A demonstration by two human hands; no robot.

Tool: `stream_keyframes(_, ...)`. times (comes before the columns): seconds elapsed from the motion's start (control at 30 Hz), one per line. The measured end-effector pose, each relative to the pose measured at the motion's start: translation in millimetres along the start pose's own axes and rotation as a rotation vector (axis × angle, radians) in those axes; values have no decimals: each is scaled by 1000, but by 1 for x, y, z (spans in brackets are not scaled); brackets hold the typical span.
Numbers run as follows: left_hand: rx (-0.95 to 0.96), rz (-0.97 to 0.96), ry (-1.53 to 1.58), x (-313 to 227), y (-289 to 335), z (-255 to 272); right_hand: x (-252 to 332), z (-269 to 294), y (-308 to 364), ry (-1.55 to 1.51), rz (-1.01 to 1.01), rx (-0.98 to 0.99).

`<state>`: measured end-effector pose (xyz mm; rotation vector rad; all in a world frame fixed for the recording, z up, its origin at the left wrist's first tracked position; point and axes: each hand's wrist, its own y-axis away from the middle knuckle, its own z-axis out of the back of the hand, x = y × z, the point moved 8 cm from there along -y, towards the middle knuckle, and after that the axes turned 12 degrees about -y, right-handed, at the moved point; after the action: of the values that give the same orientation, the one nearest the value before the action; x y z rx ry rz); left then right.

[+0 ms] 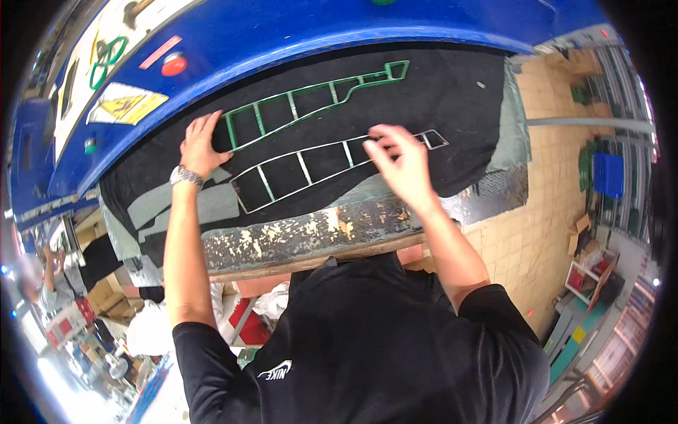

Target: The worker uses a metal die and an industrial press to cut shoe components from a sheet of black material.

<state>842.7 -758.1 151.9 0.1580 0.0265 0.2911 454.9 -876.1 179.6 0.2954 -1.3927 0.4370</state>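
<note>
Two ladder-shaped metal cutting dies rest on a dark cloth. The farther green die point(292, 106) has a stepped, narrow right end. The nearer die point(304, 168) has a thin, pale frame with crossbars. My left hand point(202, 147), wearing a metal watch, is spread at the left end of the green die, thumb and fingertips at its two corners. Over the right part of the nearer die hovers my right hand point(401, 164), fingers bent and thumb apart from them. It hides part of that frame, and whether it touches the metal is unclear.
The black cloth point(459, 92) covers a worn work surface with a chipped front edge point(311, 237). Blue machinery point(296, 25) with a red button point(174, 65) spans the far side. Grey strips point(194, 205) lie near my left wrist. A person point(49, 279) is at far left.
</note>
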Motion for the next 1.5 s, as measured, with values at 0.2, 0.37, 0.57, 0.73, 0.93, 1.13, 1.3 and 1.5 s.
stream_keyframes(0.2, -264, -189, -20, -50, 35, 92, -30, -57, 33, -729, -548, 118)
stream_keyframes(0.37, -526, -397, -181, -121, 115, 164, -10, -83, 38, -1108, -814, 61)
stream_keyframes(0.57, -628, -679, -220, -181, 174, 168, 16, -87, 33, -1139, -787, 121)
stream_keyframes(0.73, -492, -717, -56, -198, 198, 145, 4, -74, 48, -1134, -731, -46)
stream_keyframes(0.93, -467, -428, 355, -168, 216, 118, 2, 20, 79, -1089, -433, -359)
stream_keyframes(1.13, -381, -181, 403, -140, 195, 102, 32, 173, 66, -293, -86, -316)
stream_keyframes(1.3, -321, -44, 514, -128, 169, 92, 103, 202, 18, 667, 91, 12)
stream_keyframes(1.5, -258, 16, 488, -120, 105, 77, 67, 128, -56, 1174, 357, 495)
